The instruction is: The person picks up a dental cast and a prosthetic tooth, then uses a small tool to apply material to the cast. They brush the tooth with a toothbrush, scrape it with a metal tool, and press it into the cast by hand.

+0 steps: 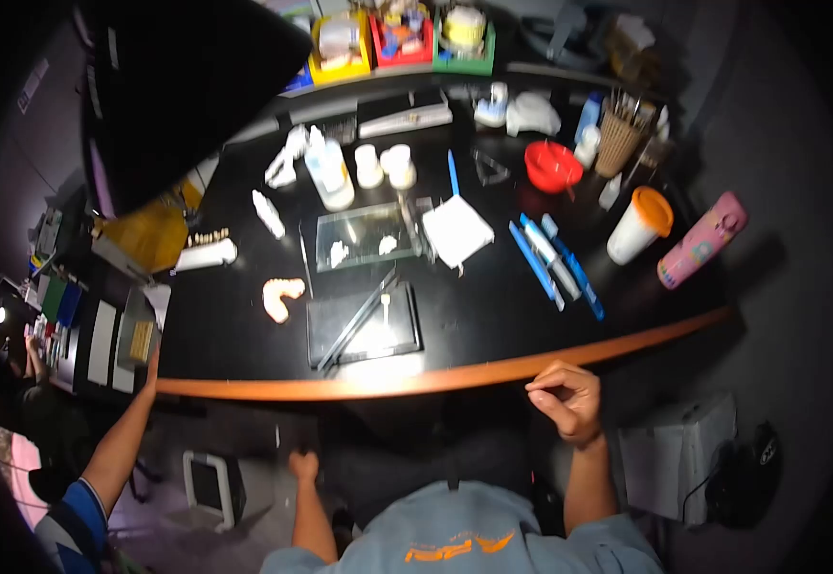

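My right hand (567, 402) is at the table's front edge, palm side partly turned up. Its fingers are curled in towards the thumb, and I see nothing between them. Lower down, in front of my lap, my left hand (304, 466) is closed like a fist; whatever it may hold is hidden. Nearest on the table lies a black-framed pad (359, 330) with a bright reflection and dark tweezers (357, 320) across it. A dental arch model (282, 298) sits left of the pad. Behind it is a glass slab (368, 236) with small white clumps.
A white cloth (458, 231), blue pens or brushes (555, 263), a red bowl (552, 165), an orange-lidded cup (638, 226) and a pink bottle (703, 241) stand or lie rightward. White bottles (328, 172) stand behind. At left, another person's arm (129, 440) reaches the table edge.
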{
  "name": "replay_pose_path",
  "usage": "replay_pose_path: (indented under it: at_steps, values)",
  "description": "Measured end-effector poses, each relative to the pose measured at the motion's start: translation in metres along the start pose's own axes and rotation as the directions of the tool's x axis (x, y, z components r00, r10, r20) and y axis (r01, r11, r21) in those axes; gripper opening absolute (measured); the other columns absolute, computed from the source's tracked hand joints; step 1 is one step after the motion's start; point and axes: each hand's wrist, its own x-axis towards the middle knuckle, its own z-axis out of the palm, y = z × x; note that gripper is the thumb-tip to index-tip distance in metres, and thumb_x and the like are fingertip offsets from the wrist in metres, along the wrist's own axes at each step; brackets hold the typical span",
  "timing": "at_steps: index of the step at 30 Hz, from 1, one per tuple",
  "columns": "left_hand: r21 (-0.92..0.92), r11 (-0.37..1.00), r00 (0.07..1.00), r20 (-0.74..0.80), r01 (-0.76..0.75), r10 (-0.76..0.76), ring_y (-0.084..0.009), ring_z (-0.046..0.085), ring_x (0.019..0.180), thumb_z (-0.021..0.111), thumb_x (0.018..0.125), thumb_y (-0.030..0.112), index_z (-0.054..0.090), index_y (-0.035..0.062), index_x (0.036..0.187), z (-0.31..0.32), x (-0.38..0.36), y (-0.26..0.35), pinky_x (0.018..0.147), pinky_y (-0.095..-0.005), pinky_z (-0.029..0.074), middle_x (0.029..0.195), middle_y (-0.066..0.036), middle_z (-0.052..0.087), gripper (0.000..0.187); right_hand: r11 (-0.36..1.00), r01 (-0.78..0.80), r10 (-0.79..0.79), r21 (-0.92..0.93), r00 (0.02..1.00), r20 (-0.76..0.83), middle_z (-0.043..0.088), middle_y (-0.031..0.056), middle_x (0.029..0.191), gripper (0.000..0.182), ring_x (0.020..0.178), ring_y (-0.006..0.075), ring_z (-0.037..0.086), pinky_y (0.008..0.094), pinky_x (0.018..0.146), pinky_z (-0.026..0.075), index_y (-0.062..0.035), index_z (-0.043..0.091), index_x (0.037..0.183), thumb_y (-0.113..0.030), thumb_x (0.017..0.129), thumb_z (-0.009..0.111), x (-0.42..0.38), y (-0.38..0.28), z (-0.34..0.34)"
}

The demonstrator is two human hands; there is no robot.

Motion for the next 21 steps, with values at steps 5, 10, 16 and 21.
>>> replay_pose_path:
  at_steps: [5,10,16,21]
  values:
    - [0.273,0.959,0.896,0.401,0.081,-0.189,-0.0425,0.072,0.102,0.057,0.097,0.033,0.078,0.0034,0.104,0.02,-0.057,-0.063,0.092,-0.048,0.055,0.105,-0.024,0.076,0.037,0.931,-0.301,0.336,-0.207,0.928,0.161,0.073,0.0069,0.091,0.005,0.075,0.0114,0.066,0.0246,0.066,0.05,-0.0001,0.077,0.091,-0.005,0.091,0.074,-0.061,0.021,-0.041]
    - [0.348,0.93,0.819,0.497,0.115,-0.287,-0.0452,0.072,0.101,0.05,0.099,0.036,0.077,0.0003,0.102,0.007,-0.107,-0.086,0.091,-0.0527,0.055,0.104,-0.027,0.074,0.045,0.631,-0.672,0.68,-0.387,0.72,-0.141,0.075,0.0095,0.087,0.015,0.079,0.0148,0.07,0.03,0.073,0.055,-0.0012,0.076,0.106,-0.012,0.095,0.073,-0.157,0.132,-0.091]
    - [0.391,0.892,0.92,0.216,0.227,-0.328,-0.0464,0.069,0.108,0.054,0.093,0.036,0.076,-0.0022,0.105,-0.008,-0.124,-0.038,0.1,-0.0513,0.053,0.109,-0.031,0.073,0.046,0.733,-0.617,0.63,-0.285,0.775,-0.057,0.076,0.0104,0.088,0.019,0.082,0.0133,0.071,0.0286,0.073,0.055,0.0026,0.074,0.108,-0.014,0.098,0.073,-0.117,0.132,-0.07]
    - [-0.177,0.936,0.856,-0.483,-0.303,0.185,-0.0237,0.056,0.059,0.071,0.093,0.012,0.059,0.0031,0.069,-0.098,-0.08,0.169,0.057,-0.0409,0.042,0.062,-0.009,0.059,0.028,0.742,-0.521,0.615,-0.422,0.779,0.12,0.075,0.0068,0.088,0.019,0.078,0.01,0.067,0.026,0.071,0.053,0.0027,0.075,0.109,-0.012,0.098,0.072,-0.066,0.099,-0.049]
